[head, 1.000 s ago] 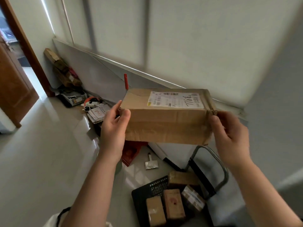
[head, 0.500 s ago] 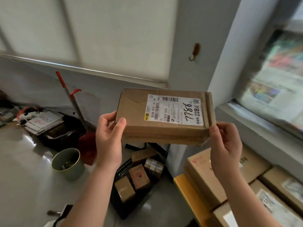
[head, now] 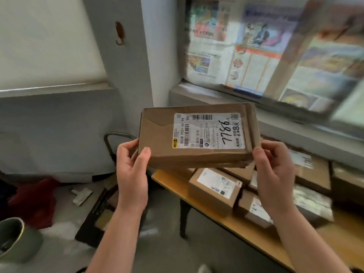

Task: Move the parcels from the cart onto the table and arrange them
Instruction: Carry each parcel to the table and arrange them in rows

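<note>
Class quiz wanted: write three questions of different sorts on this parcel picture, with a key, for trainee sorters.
1. True or false: the parcel rests on the table.
2. The parcel is gripped by: A one hand, B both hands, C no hand.
3. Fill in: the handwritten number on its label is ____.

Key
1. False: it is held up in the air, clear of the table.
2. B: the left hand and right hand grip its two ends.
3. 7786.
</note>
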Motion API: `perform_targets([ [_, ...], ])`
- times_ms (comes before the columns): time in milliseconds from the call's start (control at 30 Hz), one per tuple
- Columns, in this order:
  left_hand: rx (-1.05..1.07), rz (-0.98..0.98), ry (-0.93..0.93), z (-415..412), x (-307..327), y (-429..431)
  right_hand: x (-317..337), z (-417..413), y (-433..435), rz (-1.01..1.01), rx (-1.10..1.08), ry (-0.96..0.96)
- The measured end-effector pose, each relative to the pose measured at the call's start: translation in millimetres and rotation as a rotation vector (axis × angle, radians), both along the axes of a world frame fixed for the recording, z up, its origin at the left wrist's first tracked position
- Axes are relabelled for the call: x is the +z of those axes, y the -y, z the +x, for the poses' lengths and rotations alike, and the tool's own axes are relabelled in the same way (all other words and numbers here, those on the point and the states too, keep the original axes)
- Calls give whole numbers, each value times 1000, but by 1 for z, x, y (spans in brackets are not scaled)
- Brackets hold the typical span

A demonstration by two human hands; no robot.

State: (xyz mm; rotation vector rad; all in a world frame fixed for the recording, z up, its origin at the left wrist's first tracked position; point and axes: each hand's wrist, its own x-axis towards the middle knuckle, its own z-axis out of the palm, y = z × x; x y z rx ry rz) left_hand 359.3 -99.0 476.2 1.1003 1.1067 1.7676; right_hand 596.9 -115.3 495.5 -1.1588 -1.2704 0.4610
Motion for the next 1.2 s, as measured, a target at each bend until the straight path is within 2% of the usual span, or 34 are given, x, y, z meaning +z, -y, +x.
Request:
perform_targets([
  [200,-183,-79,-127,106,-7,1,-7,99,48,-101,-235,-98],
  [400,-319,-141,-315,219,-13,-1,-25,218,70,-297,-366,-370],
  [600,-482,-274,-387,373,-43,10,-41,381,90,-498,-440,-274],
  [767,-488,-357,-514,486,-82,17,-78,492,114,-622,-507,-214],
  [900,-484,-460,-650,531,-115,14,-111,535,119,-719,-465,-248],
  [1100,-440,-551,-903,552,-145,-2,-154,554,108,-794,-410,-338],
  [1200,-383,-589,-929,558,-153,-8,-172,553,101,-834,-390,-387],
])
